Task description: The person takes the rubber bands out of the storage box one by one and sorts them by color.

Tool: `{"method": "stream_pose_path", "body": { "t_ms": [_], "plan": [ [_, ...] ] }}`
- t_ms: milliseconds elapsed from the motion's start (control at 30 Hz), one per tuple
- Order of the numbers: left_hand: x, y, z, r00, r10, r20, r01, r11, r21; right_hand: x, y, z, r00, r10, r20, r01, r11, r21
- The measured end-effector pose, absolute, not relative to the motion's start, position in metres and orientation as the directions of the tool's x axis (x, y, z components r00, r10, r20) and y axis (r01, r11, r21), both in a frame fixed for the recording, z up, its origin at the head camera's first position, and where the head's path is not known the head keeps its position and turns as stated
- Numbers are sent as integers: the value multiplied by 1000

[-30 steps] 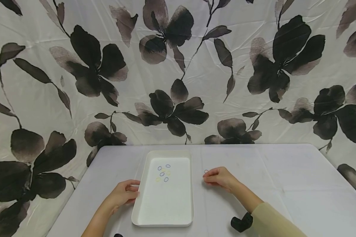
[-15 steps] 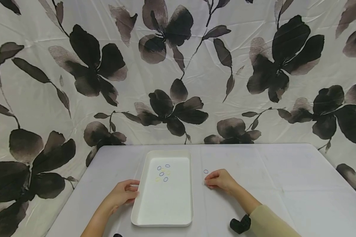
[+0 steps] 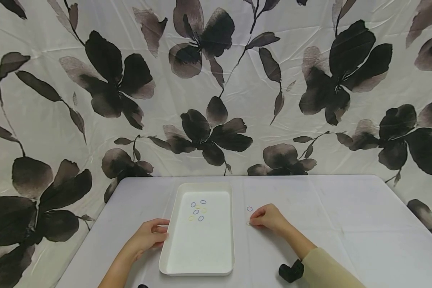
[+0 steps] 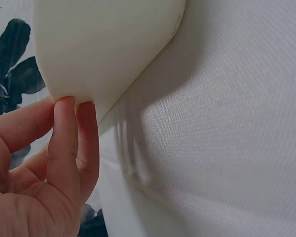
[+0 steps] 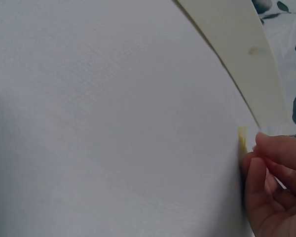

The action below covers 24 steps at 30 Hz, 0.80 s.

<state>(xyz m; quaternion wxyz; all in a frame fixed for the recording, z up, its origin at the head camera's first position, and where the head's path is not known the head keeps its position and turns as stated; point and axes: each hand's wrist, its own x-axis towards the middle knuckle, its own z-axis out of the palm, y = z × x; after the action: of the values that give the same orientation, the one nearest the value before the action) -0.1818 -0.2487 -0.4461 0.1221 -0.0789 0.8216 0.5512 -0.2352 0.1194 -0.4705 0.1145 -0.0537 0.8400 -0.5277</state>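
Note:
A shallow white tray (image 3: 198, 248) lies lengthwise on the table, with several thin blue bands (image 3: 201, 218) and yellow bands (image 3: 191, 218), all small loops, in its far half. My left hand (image 3: 150, 235) grips the tray's left rim between thumb and fingers; the left wrist view shows the fingertips (image 4: 65, 101) at the tray's edge. Right of the tray, my right hand (image 3: 270, 218) is low over the table, its thumb and fingertips together at a small yellow band (image 5: 242, 138). Just beyond these fingers a blue band (image 3: 250, 209) lies on the table.
A white cloth covers the table (image 3: 327, 216). Near my right sleeve lies a black object (image 3: 291, 272), and a smaller dark one (image 3: 143, 286) shows at the bottom edge. A flower-printed curtain (image 3: 216, 80) hangs behind the table.
My right hand has shifted slightly nearer and to the right, uncovering the blue band on the table. A pale bit of band now shows at its fingertips. The left hand and tray stay put.

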Motion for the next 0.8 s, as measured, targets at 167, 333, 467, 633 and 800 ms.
{"method": "stream_pose_path", "body": {
  "t_ms": [167,333,467,633,800],
  "plan": [
    [-184,-248,-446,-959,2,-282,-260,382,887,-240,125,-466,-968,-205,-142,29,475,-879],
    [-184,-249,-447,-958,5,-288,-265,381,886,-245,128,-458,-955,-245,-167,39,452,-891],
    [-183,-251,-448,-957,22,-288,-259,377,889,-248,126,-450,-947,-255,-198,85,395,-915],
    [-182,-251,-446,-955,42,-295,-259,374,891,-254,120,-440,-943,-234,-237,154,325,-933],
    [-182,-251,-445,-955,46,-293,-256,371,893,-259,113,-431,-938,-227,-263,183,321,-929]
  ]
}}
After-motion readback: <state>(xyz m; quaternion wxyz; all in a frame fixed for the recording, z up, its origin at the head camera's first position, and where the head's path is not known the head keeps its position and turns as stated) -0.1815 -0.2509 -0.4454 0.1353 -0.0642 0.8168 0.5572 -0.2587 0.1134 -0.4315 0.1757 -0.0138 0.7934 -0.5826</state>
